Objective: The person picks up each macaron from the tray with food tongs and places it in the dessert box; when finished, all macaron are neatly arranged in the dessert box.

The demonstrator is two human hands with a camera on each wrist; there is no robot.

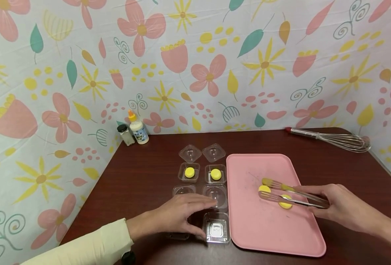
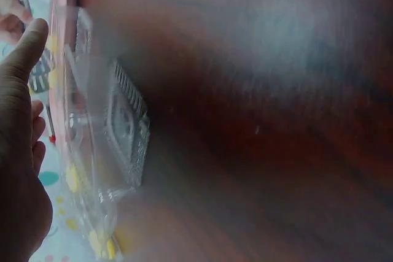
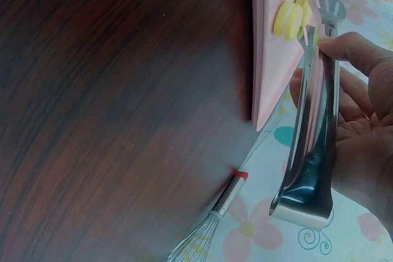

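My right hand holds metal serving tongs over a pink tray. The tongs' tips spread around one yellow macaron; whether they touch it I cannot tell. A second macaron lies on the tray under the lower arm of the tongs. With fingers extended and thumb apart, my left hand hovers by a clear plastic box, which has nothing in it. Its thumb is close to the box's left edge; contact is unclear. Part of another box is hidden under this hand.
Farther back, two clear boxes each hold a yellow macaron, with domed lids open behind them. A whisk lies at the back right. A glue bottle and a small black-capped jar stand at the back left.
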